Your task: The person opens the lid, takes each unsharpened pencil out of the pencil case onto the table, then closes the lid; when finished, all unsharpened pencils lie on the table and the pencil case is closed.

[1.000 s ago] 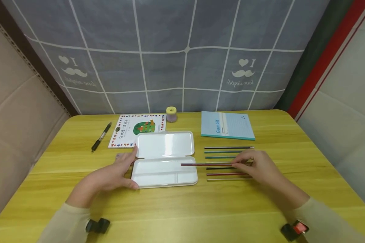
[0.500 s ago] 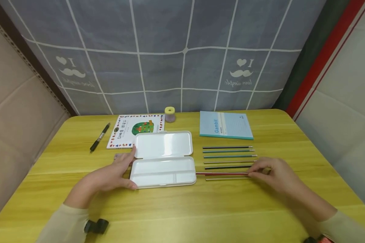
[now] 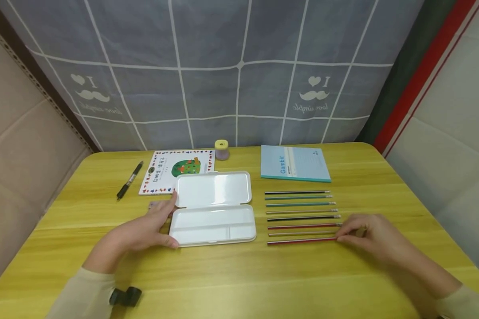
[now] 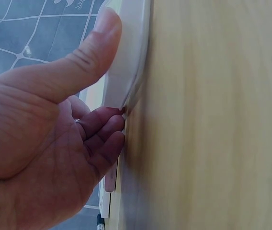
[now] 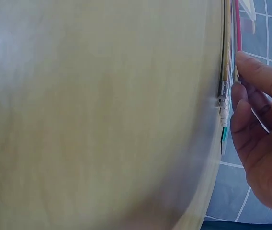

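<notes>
1. Head view: my right hand (image 3: 373, 241) pinches the end of a red pencil (image 3: 302, 241), which lies on the table (image 3: 239, 274) nearest me, below the pencil row (image 3: 299, 208).
2. My left hand (image 3: 141, 232) grips the open white pencil case (image 3: 213, 225) by its left edge, thumb on the near corner.

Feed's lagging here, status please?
Left hand holds open case. Right hand pinches red pencil, nearest in the row. Nothing between.
</notes>
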